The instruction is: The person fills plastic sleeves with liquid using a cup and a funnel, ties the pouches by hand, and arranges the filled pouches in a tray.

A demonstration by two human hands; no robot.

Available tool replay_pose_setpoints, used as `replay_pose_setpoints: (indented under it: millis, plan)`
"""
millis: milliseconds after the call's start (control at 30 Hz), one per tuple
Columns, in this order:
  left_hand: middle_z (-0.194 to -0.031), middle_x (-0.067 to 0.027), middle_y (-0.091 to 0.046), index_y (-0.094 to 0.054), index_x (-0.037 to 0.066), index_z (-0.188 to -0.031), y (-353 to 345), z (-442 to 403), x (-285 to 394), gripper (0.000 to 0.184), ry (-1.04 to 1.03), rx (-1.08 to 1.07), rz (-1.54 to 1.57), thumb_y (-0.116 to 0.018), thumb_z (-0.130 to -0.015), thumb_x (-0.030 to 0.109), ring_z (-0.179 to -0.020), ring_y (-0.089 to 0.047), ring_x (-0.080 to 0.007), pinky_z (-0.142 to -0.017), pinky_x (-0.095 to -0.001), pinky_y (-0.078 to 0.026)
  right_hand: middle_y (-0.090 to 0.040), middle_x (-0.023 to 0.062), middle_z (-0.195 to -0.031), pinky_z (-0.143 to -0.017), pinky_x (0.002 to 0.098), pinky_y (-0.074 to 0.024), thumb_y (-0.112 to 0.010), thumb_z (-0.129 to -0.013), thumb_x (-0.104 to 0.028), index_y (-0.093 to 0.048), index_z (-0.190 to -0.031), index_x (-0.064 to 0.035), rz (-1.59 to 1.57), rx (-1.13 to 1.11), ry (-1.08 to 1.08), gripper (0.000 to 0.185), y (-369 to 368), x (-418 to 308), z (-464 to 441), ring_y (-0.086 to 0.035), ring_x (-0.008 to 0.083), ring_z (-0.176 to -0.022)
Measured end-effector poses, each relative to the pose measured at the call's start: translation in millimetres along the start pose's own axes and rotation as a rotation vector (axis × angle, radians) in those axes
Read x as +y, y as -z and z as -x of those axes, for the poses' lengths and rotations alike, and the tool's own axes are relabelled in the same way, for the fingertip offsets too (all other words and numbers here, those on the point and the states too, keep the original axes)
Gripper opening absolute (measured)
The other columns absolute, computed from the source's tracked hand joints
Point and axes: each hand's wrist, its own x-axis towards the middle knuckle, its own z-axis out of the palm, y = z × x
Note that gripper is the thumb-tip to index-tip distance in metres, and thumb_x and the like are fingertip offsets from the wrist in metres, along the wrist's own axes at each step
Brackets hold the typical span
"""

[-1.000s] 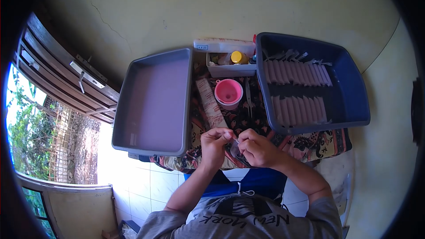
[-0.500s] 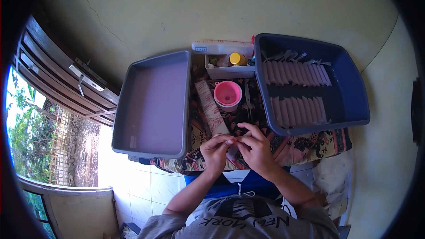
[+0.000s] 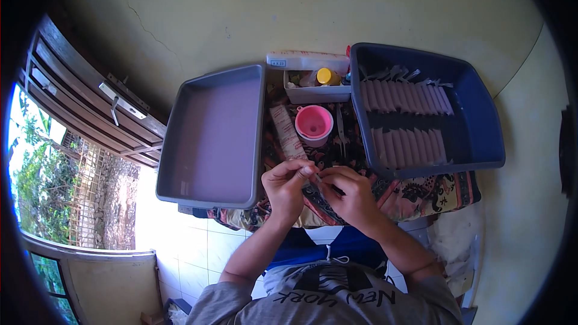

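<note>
Our left grip and right grip both pinch a small plastic bag, nearer us than the pink funnel; we judge that uneven or overly hard pulling could tear it.

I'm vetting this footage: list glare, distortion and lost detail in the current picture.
Head view: daylight bleaches the floor at picture left; head view: the door bows and the corners go black; head view: what sits between the fingers is too small to make out.
</note>
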Motion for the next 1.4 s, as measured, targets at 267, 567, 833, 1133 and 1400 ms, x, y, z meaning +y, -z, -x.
replay_pose_setpoints:
  millis: [267,567,833,1133,1400]
  plan:
    - [-0.078,-0.0123,-0.066,-0.065,-0.004,-0.087,-6,-17,20,0.003,-0.01,-0.05,0.02,-0.063,-0.084,-0.004,-0.07,-0.062,-0.0152,-0.066,-0.0262,-0.049,-0.061,0.0121,-0.085,-0.065,0.0313,-0.0488,-0.063,-0.08,0.003,-0.062,-0.092,0.0024,-0.178,0.002,-0.16,0.012,1,-9,-8,-0.063,0.0254,-0.072]
    - [-0.08,-0.0117,-0.066,-0.066,-0.005,-0.086,-3,-28,30,0.003,-0.071,-0.093,0.052,-0.064,-0.083,-0.005,-0.071,-0.061,-0.0149,-0.065,-0.0261,-0.048,-0.06,0.0133,-0.08,-0.063,0.0306,-0.0471,-0.059,-0.085,0.002,-0.06,-0.091,0.0058,-0.309,-0.051,-0.15,0.007,4,-23,-9,-0.061,0.0216,-0.067]
    - [-0.081,-0.0124,-0.066,-0.065,-0.004,-0.088,5,-43,30,0.004,0.099,-0.08,0.002,-0.064,-0.085,-0.002,-0.07,-0.06,-0.0144,-0.063,-0.0242,-0.046,-0.06,0.0085,-0.097,-0.074,0.0271,-0.0488,-0.061,-0.086,-0.001,-0.052,-0.114,0.0014,-0.683,-0.239,-0.465,0.03,3,-12,3,-0.06,0.0129,-0.081]
    - [-0.084,-0.0096,-0.063,-0.06,0.0,-0.099,16,-48,25,0.009,-0.041,0.082,0.196,-0.057,-0.092,0.005,-0.069,-0.059,-0.0151,-0.066,-0.0267,-0.047,-0.048,0.0202,-0.123,-0.081,0.0373,-0.0528,-0.062,-0.076,0.006,-0.044,-0.115,-0.0023,-1.017,0.035,-0.337,0.043,32,-11,1,-0.062,0.0226,-0.09]
    - [-0.086,-0.0079,-0.061,-0.056,-0.002,-0.1,-38,-21,13,0.009,0.135,-0.179,0.202,-0.054,-0.094,0.004,-0.079,-0.061,-0.0156,-0.077,-0.0309,-0.05,-0.06,0.0124,-0.11,-0.077,0.0328,-0.0514,-0.064,-0.089,-0.005,-0.046,-0.128,0.0002,-1.1,0.388,-0.436,0.043,54,-8,-12,-0.06,0.0167,-0.086]
